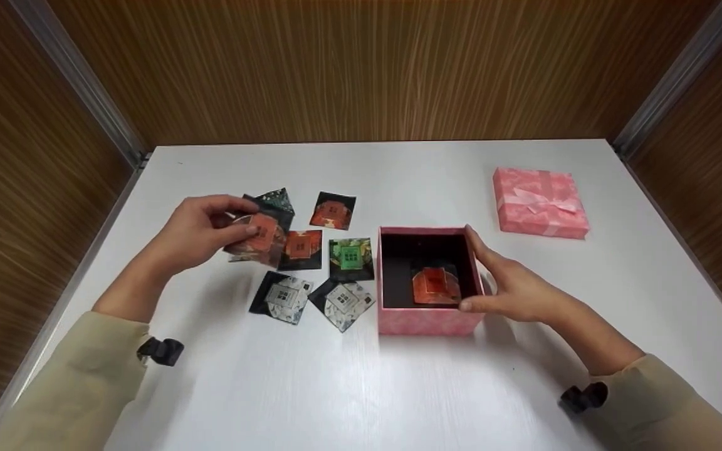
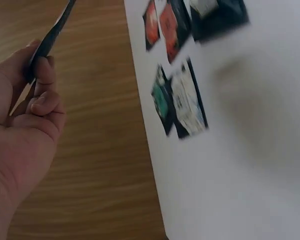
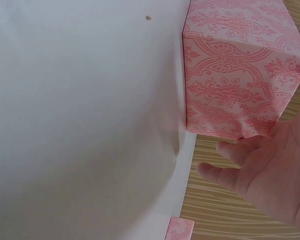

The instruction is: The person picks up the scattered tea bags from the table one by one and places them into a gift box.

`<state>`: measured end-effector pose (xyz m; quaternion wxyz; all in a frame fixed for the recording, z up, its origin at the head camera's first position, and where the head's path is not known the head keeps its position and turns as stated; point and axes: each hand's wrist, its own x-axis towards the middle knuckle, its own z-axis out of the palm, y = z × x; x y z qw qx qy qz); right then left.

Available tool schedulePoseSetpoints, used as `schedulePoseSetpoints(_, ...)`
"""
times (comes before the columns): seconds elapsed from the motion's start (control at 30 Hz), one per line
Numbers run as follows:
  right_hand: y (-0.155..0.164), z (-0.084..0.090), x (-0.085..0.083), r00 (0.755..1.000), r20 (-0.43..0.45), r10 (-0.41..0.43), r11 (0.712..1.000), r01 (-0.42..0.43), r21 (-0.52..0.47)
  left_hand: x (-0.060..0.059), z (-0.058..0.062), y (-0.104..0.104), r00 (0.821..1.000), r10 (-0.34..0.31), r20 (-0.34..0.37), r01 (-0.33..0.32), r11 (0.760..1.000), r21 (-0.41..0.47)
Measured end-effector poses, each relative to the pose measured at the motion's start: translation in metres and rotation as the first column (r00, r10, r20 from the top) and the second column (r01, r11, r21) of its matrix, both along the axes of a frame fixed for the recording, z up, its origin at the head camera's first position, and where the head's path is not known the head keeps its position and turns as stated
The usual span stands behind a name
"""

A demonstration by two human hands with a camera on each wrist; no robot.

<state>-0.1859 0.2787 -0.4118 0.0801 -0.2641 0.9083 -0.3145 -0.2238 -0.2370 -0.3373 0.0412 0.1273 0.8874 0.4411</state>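
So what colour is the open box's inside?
Black inside the open box, pink patterned outside; head view shows it best.

No readable text, brand or nr anywhere. Packets [image 1: 298,249] carry square grid-like marks, too small and blurred to read; pink box [image 3: 235,70] and lid [image 1: 539,202] show only an ornamental pattern, no lettering
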Motion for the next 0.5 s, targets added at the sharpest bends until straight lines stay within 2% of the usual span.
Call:
schedulePoseSetpoints(0.2, 0.001, 0.001, 0.0, 1.0, -0.002, 0.001, 1.0, -0.001, 0.001, -0.006, 0.01, 0.043, 0.999, -0.045, -0.01, 0.046, 0.995, 0.084)
schedulePoseSetpoints(0.37, 0.0, 0.001, 0.0, 1.0, -0.003, 0.001, 1.0, -0.001, -0.008, -0.01, 0.015, 0.076, 0.992, -0.126, -0.019, 0.127, 0.98, 0.15)
schedulePoseSetpoints(0.5, 0.0, 0.0, 0.0, 1.0, -0.014, 0.005, 1.0, -0.005, -0.009, -0.011, 0.017, 0.097, 0.98, -0.197, -0.037, 0.201, 0.964, 0.172)
